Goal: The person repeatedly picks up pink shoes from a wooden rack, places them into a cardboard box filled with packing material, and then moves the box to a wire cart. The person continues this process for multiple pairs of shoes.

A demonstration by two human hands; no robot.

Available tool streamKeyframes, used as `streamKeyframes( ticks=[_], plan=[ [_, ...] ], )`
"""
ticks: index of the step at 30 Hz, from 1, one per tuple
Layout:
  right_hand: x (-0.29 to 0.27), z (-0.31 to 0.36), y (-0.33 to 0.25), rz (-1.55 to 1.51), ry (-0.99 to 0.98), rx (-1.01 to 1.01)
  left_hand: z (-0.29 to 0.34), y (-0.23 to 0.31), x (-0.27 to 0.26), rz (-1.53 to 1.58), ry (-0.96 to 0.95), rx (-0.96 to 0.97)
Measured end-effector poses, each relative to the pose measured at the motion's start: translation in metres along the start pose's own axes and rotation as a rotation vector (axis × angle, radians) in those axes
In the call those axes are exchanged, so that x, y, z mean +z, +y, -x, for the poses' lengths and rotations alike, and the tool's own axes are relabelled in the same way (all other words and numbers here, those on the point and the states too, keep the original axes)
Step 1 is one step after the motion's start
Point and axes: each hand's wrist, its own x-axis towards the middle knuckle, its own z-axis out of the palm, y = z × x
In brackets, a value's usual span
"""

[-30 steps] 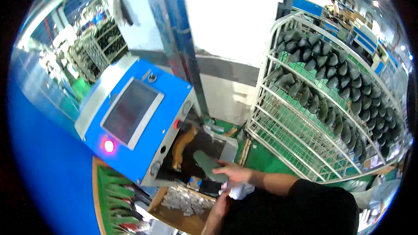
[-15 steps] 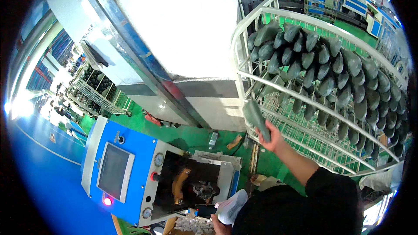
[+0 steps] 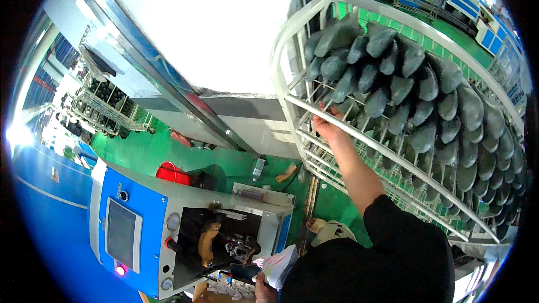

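Observation:
My right hand [image 3: 330, 123] reaches past the front rail of a white wire rack [image 3: 387, 157], among dark green shoe lasts [image 3: 412, 59] set in dense rows. The rail crosses the hand. Its fingertips are up by a last [image 3: 351, 111] low at the rack's near left end; whether they grip one is hidden. Low in the view, my left hand [image 3: 265, 289] is closed on a white shoe upper [image 3: 278, 266] with pink marks. That upper is beside the open bay of a blue machine [image 3: 149, 213], near its dark metal fixture [image 3: 241, 248].
The machine carries a screen [image 3: 123, 233], gauges and a curved tan piece [image 3: 209, 244]. A box of small pale pieces [image 3: 230, 290] is below it. A red bucket [image 3: 173, 174] stands on the green floor. A white cabinet [image 3: 224, 33] rises behind; another loaded rack [image 3: 109, 106] is far left.
My right hand has moved up and into the rack; the dark green last it held outside is no longer distinct. My left hand keeps the white upper. The view has shifted toward the rack.

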Motion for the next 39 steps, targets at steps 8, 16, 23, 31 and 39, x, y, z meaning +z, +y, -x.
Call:
streamKeyframes(
  ticks=[8, 16, 23, 31, 39],
  plan=[
    [0.002, 0.066, 0.019, 1.42, 0.11, -0.608, -0.001, -0.007, -0.006, 0.033, 0.035, -0.005],
    [0.007, 0.069, 0.019, 2.492, 0.429, -0.823, -0.001, -0.007, -0.023, 0.058, 0.041, 0.014],
    [-0.038, 0.007, -0.033, 2.473, 0.303, -1.217, 0.014, -0.033, -0.113, 0.168, 0.095, 0.128],
    [-0.077, 0.113, 0.027, 2.79, 0.068, -1.139, 0.19, -0.031, -0.256, 0.487, 0.246, 0.773],
    [-0.132, 0.38, 0.373, 1.911, -1.688, -0.43, 0.126, -0.146, -0.37, -0.509, 1.043, 0.209]
  ],
)
